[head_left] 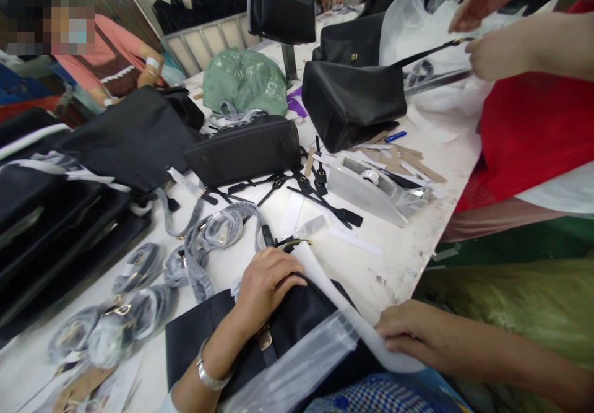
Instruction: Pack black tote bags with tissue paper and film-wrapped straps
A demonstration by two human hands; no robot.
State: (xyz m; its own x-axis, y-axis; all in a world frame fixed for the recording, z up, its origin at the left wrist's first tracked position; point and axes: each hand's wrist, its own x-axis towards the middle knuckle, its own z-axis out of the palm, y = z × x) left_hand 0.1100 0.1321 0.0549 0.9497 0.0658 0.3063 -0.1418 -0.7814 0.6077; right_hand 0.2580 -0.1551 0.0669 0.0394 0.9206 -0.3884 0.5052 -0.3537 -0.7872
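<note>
A black handbag (199, 332) with a gold buckle lies in front of me at the table's near edge. My left hand (269, 286), with a silver bangle at the wrist, is closed over the bag's upper edge, its fingers curled toward the opening. A strip of white foam sheet (336, 292) runs along that edge and down to the right. My right hand (408, 335) is closed on the sheet's outer end. Clear plastic film (297, 363) lies across the bag's front. Just beyond my left hand lies a curved gold-tipped piece (297, 241).
Wrapped coiled straps (139, 267) lie left of the bag. Loose black tabs (341, 212), a tape dispenser (371, 187) and another black bag (245, 153) sit beyond. Black bags (55, 233) are piled at left. Co-workers' hands (501, 47) hold a strap at right; another person (116, 60) stands far left.
</note>
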